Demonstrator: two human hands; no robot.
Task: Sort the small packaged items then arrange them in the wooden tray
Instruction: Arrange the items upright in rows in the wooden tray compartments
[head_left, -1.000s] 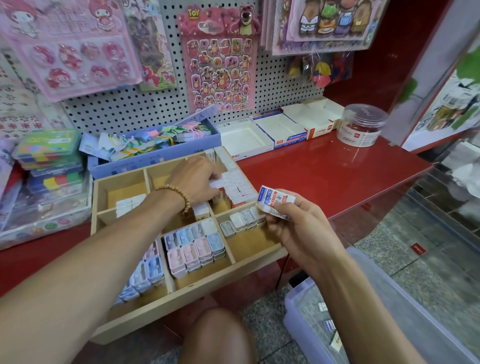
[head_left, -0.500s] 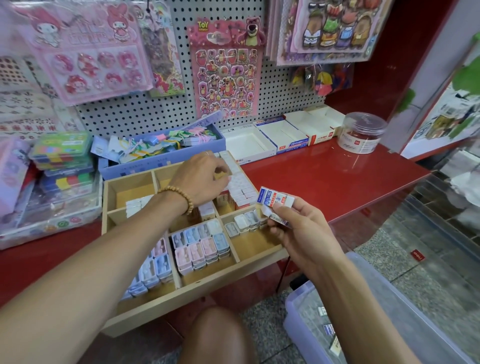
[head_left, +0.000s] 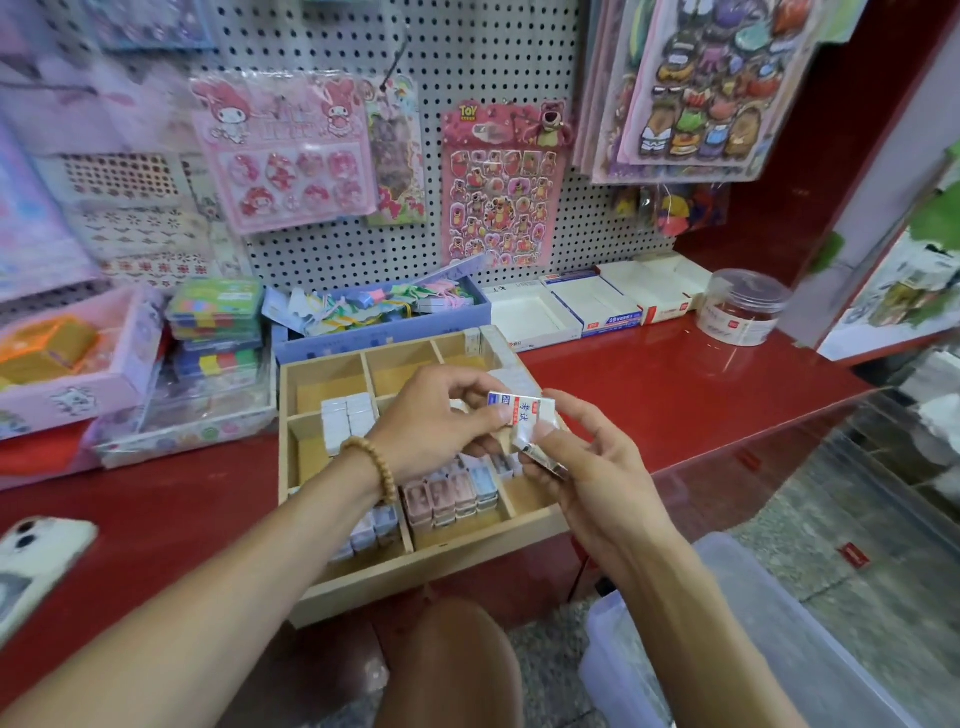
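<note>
Judging from its look, the small white packaged item (head_left: 522, 415), printed with blue and red lettering, is taken to be light, stiff and boxy, with a glossy wrapper that could prove slippery; its flat faces and short edges are the natural places for a pinch. It is held in the air above the right side of the wooden tray (head_left: 431, 569), between both hands. The left hand (head_left: 441, 423), a bead bracelet (head_left: 375, 467) at its wrist, is curled with thumb and fingertips pinched on the upper left part of the pack, while the right hand (head_left: 597, 467) is closed on its lower right part, where a second pack or a loose flap of wrapper seems to be gripped; which of the two cannot be told. A firm but gentle pinch across opposite faces would be judged enough, since a hard squeeze could crease the wrapper. Below, several tray compartments are already filled with upright rows of pink, blue and white packs (head_left: 452, 496), and a block of white ones (head_left: 345, 421) is stacked further back. The tray rests on the red counter (head_left: 675, 395) with its near edge overhanging. A phone (head_left: 36, 558) lies on the counter at the left, and a clear plastic bin (head_left: 779, 649) stands on the floor at the right.
</note>
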